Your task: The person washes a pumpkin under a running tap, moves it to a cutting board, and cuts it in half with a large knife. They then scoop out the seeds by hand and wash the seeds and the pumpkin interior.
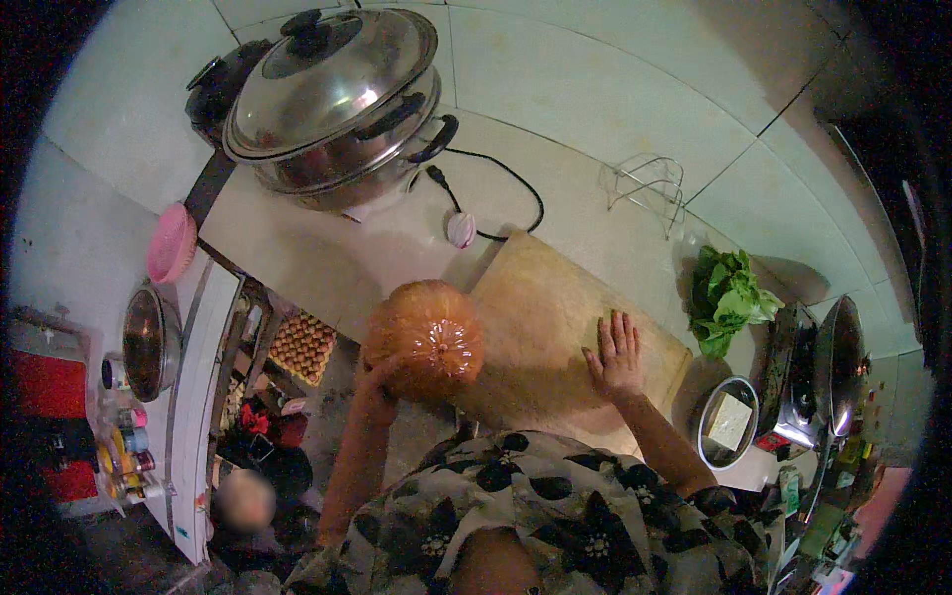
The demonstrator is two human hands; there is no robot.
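Observation:
A round orange pumpkin [424, 320] with a glossy, ribbed skin is at the left edge of the wooden cutting board [543, 312]. My left hand [383, 378] grips the pumpkin from its near left side, and some of the fingers are hidden against it. To the right, my right hand [617, 358] rests palm down on the board with its fingers apart and nothing in it. Beyond the board's far left corner lies a purple-and-white bulb [461, 230], perhaps an onion or garlic, beside a black power cord [537, 195].
A lidded stainless steel steamer pot [327, 104] stands at the back left. Leafy greens [729, 297], a metal bowl [703, 439] holding a white block like tofu [730, 422], and a wok [840, 372] are at right. Below left are a tray of eggs [301, 346] and another person [279, 461].

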